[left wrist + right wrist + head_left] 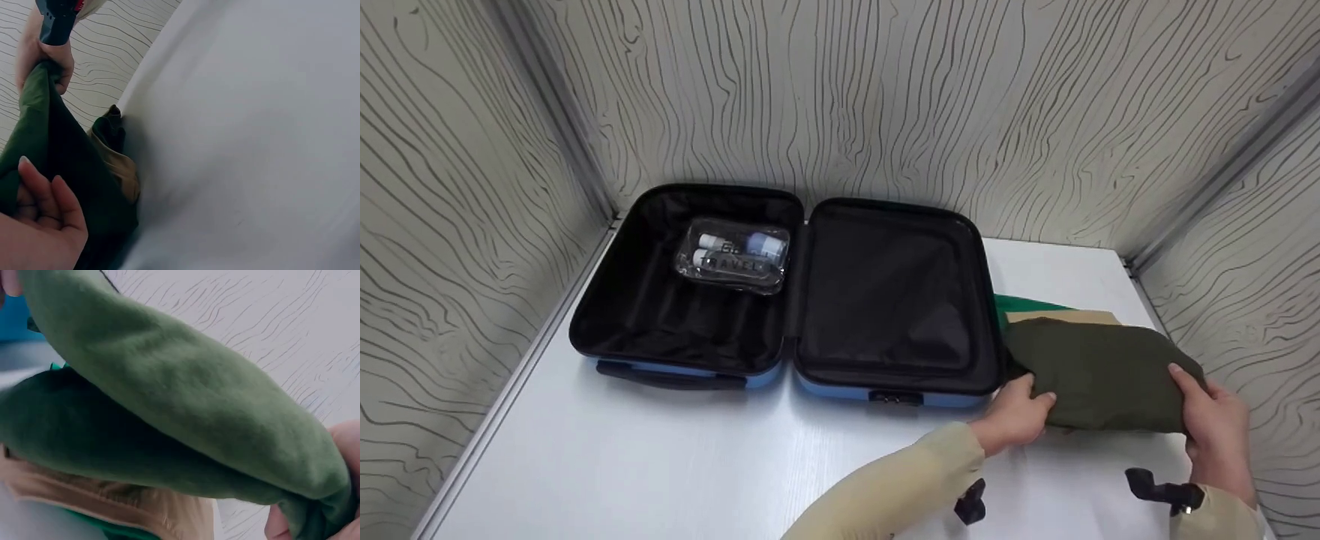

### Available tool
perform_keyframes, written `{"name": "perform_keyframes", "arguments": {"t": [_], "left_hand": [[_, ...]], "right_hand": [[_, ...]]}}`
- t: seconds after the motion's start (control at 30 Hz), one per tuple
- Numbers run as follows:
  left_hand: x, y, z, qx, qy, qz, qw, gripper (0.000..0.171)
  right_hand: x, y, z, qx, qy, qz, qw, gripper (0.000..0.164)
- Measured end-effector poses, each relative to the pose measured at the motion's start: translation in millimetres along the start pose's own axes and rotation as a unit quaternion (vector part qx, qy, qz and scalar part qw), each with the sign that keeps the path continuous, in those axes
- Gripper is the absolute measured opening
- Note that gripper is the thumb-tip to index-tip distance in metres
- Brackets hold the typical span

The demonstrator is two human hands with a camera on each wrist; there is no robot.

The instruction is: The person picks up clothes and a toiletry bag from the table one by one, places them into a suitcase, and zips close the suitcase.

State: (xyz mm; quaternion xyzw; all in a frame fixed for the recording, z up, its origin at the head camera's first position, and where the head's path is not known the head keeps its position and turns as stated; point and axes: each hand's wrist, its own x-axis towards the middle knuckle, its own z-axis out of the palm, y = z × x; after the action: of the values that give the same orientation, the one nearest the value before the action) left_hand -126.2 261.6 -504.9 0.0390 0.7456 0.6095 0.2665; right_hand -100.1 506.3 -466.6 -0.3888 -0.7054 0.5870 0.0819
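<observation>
A folded olive-green garment is held by both hands, one at each side, above a pile at the right of the table. My left hand pinches its left edge, beside the suitcase, thumb on top. At the other end my right hand grips the edge, thumb also on top. In the right wrist view the folded garment sags between the hands in two thick layers. Underneath lie a tan folded cloth and a bright green cloth, both mostly covered.
An open blue suitcase with black lining lies flat left of the garments. Its left half holds a clear travel pouch with several small bottles inside. Patterned walls enclose the white table at the back and sides.
</observation>
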Motion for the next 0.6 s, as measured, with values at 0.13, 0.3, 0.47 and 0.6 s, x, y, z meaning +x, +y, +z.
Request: {"name": "perform_keyframes", "arguments": {"t": [0.13,0.3,0.47,0.6], "left_hand": [[-2.5,7.0,-3.1,-0.016,-0.007,0.012,0.9998,0.051],[-3.7,15.6,-7.0,-0.049,-0.007,0.023,0.9985,0.052],[-3.0,22.6,-12.1,-0.095,-0.015,0.036,0.9947,0.053],[-2.2,25.7,-15.2,-0.130,-0.026,0.050,0.9899,0.051]], "right_hand": [[-6,-10,3,0.063,0.015,0.005,0.998,0.076],[-14,-21,5,0.098,0.014,-0.019,0.995,0.076],[-20,-31,5,0.135,0.027,-0.051,0.989,0.048],[-25,-39,8,0.174,0.039,-0.066,0.982,0.038]]}}
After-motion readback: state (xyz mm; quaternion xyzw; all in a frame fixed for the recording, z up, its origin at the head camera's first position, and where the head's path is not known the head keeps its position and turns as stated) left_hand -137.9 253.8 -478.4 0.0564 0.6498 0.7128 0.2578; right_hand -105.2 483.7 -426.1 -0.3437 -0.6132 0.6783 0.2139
